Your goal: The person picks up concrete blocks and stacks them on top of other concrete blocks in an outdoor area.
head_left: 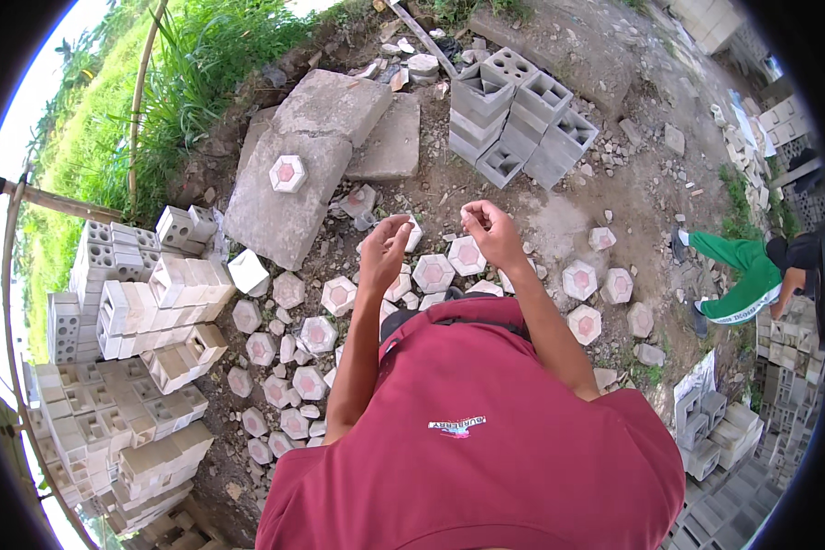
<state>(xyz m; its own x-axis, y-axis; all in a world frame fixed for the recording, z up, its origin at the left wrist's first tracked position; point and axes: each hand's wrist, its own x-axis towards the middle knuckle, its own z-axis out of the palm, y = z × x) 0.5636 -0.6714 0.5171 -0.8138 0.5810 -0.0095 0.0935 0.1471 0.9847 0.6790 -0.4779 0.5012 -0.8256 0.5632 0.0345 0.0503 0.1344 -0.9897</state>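
Observation:
My left hand (384, 253) is raised in front of me with thumb and fingers loosely curved, a gap between them, and no object plainly held. Just beyond its fingertips shows a pale hexagonal paving block (414, 235), partly hidden by the hand. My right hand (493, 236) is raised opposite it, fingers curled in and tips pinched together. A small pale spot shows at those tips, too small to name. Below the hands lie hexagonal blocks with reddish centres, among them one block (434, 273) and another block (467, 256). Neither hand touches these two.
A single hexagonal block (287, 173) rests on a broken concrete slab (293, 197). Grey hollow blocks (522, 115) are stacked ahead; more block stacks (119, 367) stand at left. A person in green trousers (738, 275) is at right. Stones and several pavers cover the ground.

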